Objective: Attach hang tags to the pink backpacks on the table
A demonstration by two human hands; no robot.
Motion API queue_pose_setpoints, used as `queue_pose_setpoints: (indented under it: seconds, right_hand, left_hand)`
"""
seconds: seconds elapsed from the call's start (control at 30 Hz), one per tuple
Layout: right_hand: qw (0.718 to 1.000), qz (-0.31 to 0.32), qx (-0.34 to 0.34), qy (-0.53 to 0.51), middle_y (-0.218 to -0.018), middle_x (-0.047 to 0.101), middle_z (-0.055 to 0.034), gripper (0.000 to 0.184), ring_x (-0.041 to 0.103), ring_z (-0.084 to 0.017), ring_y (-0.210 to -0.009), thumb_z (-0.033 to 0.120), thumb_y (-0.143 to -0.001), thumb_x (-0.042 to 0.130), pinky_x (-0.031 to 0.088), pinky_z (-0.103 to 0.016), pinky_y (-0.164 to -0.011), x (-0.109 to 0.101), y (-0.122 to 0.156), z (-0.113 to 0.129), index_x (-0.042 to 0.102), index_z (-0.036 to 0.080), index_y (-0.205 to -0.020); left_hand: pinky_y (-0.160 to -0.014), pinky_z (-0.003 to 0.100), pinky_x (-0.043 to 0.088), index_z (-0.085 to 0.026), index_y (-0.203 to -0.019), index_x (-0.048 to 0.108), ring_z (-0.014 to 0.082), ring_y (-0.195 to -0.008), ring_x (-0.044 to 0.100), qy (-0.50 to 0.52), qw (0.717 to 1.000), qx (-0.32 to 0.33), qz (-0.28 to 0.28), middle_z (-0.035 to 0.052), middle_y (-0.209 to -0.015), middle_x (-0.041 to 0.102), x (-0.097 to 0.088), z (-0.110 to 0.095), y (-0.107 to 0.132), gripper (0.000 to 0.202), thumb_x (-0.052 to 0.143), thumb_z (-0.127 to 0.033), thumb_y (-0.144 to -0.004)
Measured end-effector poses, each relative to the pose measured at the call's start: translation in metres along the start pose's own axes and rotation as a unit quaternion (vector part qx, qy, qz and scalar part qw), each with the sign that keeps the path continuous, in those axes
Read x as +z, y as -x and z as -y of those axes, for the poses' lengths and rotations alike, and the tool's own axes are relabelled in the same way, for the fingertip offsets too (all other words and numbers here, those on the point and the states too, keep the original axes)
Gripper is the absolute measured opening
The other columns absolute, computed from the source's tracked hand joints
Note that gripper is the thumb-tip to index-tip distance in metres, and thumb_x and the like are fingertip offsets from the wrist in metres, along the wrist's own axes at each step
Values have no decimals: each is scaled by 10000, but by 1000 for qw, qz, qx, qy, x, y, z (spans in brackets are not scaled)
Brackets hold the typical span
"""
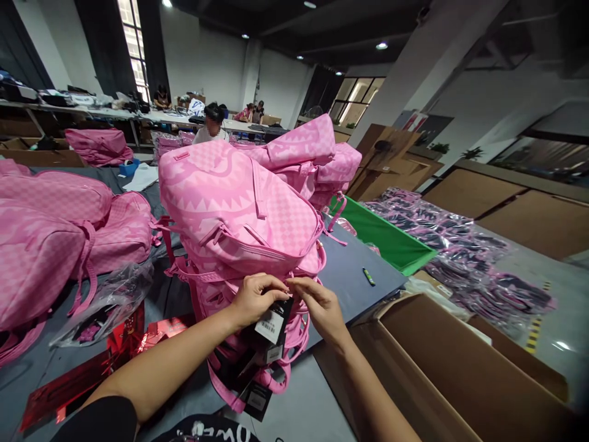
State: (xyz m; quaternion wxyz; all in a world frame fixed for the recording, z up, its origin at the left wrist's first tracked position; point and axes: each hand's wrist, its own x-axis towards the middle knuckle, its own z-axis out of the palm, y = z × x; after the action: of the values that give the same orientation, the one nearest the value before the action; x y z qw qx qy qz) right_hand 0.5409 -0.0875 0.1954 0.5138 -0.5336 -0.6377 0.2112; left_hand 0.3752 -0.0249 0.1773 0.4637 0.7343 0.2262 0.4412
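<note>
A pink patterned backpack (221, 184) with a jagged tooth print lies on top of a stack of similar backpacks in front of me. My left hand (260, 296) pinches the top end of a black hang tag (271, 324) with a white barcode label. Close beside it, my right hand (319, 304) is closed in a pinch at the backpack's edge. What lies between its fingertips is too small to make out. More black tags, among them a lower hang tag (256, 400), dangle below among pink straps and handles.
More pink backpacks (41, 245) lie at left, near a clear plastic bag (105, 301) and red shiny packets (78, 380). At right are a green marker (369, 277), a green bin (381, 236), an open cardboard box (442, 362) and plastic-wrapped goods (460, 245). A person (212, 126) is behind.
</note>
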Motion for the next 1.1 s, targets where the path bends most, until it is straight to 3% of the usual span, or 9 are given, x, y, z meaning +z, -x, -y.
queue_pose_setpoints:
  seconds: [0.07,0.17,0.3,0.53,0.7,0.8,0.97,1.1]
  right_hand:
    - [997,23,59,-52,-724,666,-22,185,601,-143,-626,350,-838,583,501,-260,-579,-5,-3,4,686,207,-891]
    - [994,70,72,-49,-718,668,-20,190,603,-147,-651,375,-815,620,491,-253,-592,-12,-6,8,679,195,-804]
    - [994,82,4,71,-740,661,-20,158,588,-146,-684,306,-863,566,463,-257,-638,-13,-4,14,668,201,-804]
    - [976,105,-70,178,-753,633,-34,155,548,-133,-668,208,-909,493,409,-253,-622,-10,1,19,633,179,-849]
    - [931,138,-143,307,-704,599,-29,200,529,-147,-679,185,-920,458,377,-315,-722,-11,0,21,611,171,-793]
    - [920,139,-177,319,-664,584,-20,188,527,-145,-636,204,-909,469,392,-307,-693,-15,-1,17,602,173,-779]
    - [925,131,-210,290,-727,646,-31,142,592,-146,-620,282,-900,512,460,-270,-630,-23,-6,-4,619,198,-861]
    - [908,126,-261,301,-779,686,-52,135,640,-169,-647,287,-880,529,495,-277,-633,-25,-11,-11,641,211,-882]
  left_hand:
    - [-639,250,473,-161,-799,710,142,-681,628,63,996,-56,11,30,-758,718,1,2,-4,128,667,-281,-790]
    - [-653,248,453,-180,-762,726,137,-680,605,-15,999,-15,25,19,-731,714,-3,1,-7,100,671,-257,-794]
    - [-702,279,421,-210,-813,734,137,-700,578,-155,984,75,42,9,-772,725,-10,-2,-5,94,654,-256,-832]
    - [-714,280,390,-215,-856,721,137,-752,565,-261,961,70,67,-9,-818,720,-9,-3,-3,105,645,-286,-847]
    - [-705,300,353,-222,-899,708,157,-805,562,-363,921,98,97,-7,-814,708,-3,-2,-3,111,628,-287,-857]
    - [-686,305,349,-225,-932,704,160,-810,568,-407,898,104,131,-7,-821,709,0,-4,-6,141,606,-305,-869]
    - [-666,290,379,-254,-956,711,144,-823,592,-406,899,83,142,-33,-889,722,-3,-1,-13,207,572,-390,-885]
    - [-665,287,409,-241,-996,700,145,-845,612,-422,889,95,148,-36,-932,725,-5,0,-12,228,556,-383,-891]
